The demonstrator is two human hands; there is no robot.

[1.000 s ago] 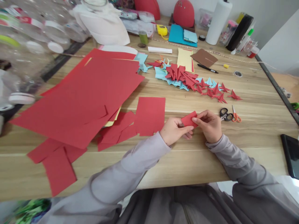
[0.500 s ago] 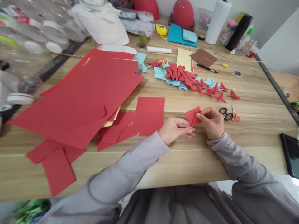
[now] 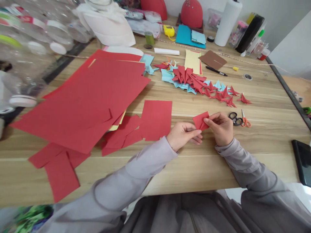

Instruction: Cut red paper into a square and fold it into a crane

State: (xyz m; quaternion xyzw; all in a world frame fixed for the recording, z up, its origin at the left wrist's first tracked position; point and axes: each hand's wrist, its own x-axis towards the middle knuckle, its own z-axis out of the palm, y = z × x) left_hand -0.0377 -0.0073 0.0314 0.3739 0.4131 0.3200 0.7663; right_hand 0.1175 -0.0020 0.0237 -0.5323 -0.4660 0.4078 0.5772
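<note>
A small folded piece of red paper [image 3: 200, 120] is held just above the table between my two hands. My right hand [image 3: 220, 127] pinches its right side between thumb and fingers. At the lower left edge, the thumb and index finger of my left hand [image 3: 183, 134] close on the paper's bottom corner, the other fingers hanging below. A red paper square [image 3: 156, 119] lies on the table left of my hands. Beyond them sits a row of folded red paper cranes [image 3: 224, 94] and red pointed folded pieces [image 3: 186, 76], mixed with light blue ones [image 3: 186, 86].
Large red sheets [image 3: 92, 103] and red offcuts [image 3: 62, 174] cover the left side. Black scissors [image 3: 235, 119] and orange-handled scissors [image 3: 246, 121] lie right of my right hand. A pen [image 3: 216, 71], a yellow tape measure [image 3: 169, 31] and a phone-like black device [image 3: 302, 161] are farther out.
My left thumb and index finger have come together onto the lower corner of the folded red paper. My right hand keeps its pinch, nearly still. The view has shifted slightly.
</note>
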